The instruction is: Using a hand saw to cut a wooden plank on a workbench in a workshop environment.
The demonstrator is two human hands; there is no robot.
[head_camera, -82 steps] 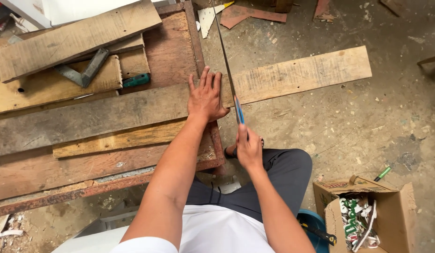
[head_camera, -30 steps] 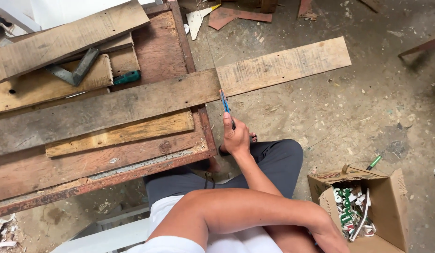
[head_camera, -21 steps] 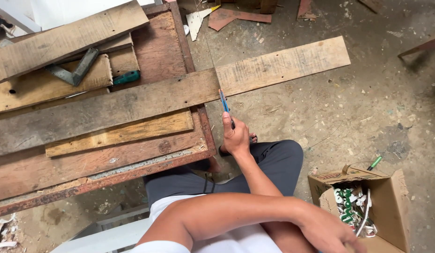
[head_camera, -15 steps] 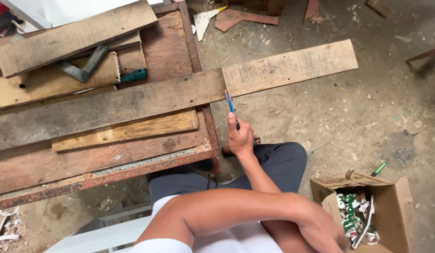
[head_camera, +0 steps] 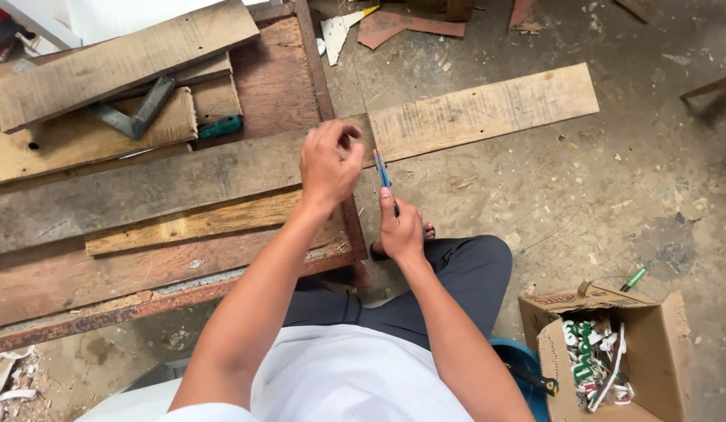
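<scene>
The right hand [head_camera: 399, 230] has its fingers wrapped around a blue pencil [head_camera: 381, 168], tip raised toward the long plank [head_camera: 222, 172], ready for marking. Just left, the left hand [head_camera: 329, 162] hovers over that plank, fingers loosely curled, holding nothing.

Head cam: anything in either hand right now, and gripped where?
The right hand grips a blue pencil by its lower end, tip pointing up toward the long plank. The left hand hovers above that plank, fingers curled; whether it pinches anything small cannot be told.
</scene>
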